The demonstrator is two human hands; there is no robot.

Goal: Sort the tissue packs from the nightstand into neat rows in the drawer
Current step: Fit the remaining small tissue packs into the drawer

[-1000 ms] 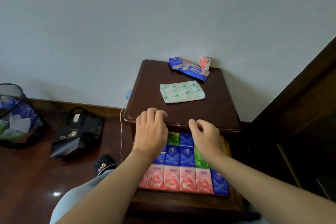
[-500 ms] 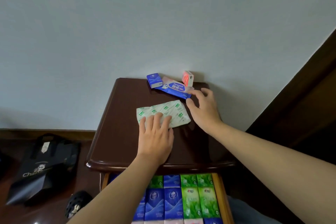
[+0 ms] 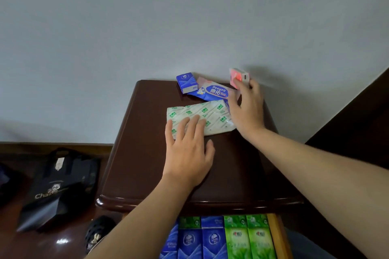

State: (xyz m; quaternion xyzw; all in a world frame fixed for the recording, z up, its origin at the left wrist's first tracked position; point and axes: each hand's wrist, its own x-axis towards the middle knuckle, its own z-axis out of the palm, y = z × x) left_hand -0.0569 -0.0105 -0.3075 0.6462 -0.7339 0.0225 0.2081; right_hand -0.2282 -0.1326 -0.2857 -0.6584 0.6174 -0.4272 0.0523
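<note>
1. Pink tissue pack [image 3: 239, 77]: pinched in the fingertips of the right hand [image 3: 246, 109], raised off the surface above the nightstand's back right corner; blurred, its white end facing right.
2. Right hand: fingers curled round the pink pack, forearm reaching in from the lower right across the right edge of the nightstand [image 3: 143, 153].
3. Left hand [image 3: 188, 149]: released, fingers straight and spread, lying flat with the fingertips on the near edge of the white-and-green pack [image 3: 200, 116]; palm on the bare wood behind it.
4. White-and-green pack: large, flat, soft wrapper with green logos, lying slightly askew at the middle of the surface, toward the back; its right end sits under the right hand.
5. Blue-and-pink wipes pack [image 3: 213, 91]: flat, lying along the back edge, just behind the white-and-green pack and overlapping its far edge.
6. Small blue tissue pack [image 3: 187, 82]: at the back edge, left of the wipes pack and touching it.
7. Drawer [image 3: 277, 237]: pulled open below the front edge; holds upright blue packs [image 3: 213, 239] and green packs [image 3: 250, 237] in side-by-side rows, blue to the left, green to the right against the wooden side.
8. Black paper bag [image 3: 61, 187]: on the floor, left of the nightstand.
9. Dark shoe [image 3: 99, 233]: on the floor near the front left corner of the nightstand.
</note>
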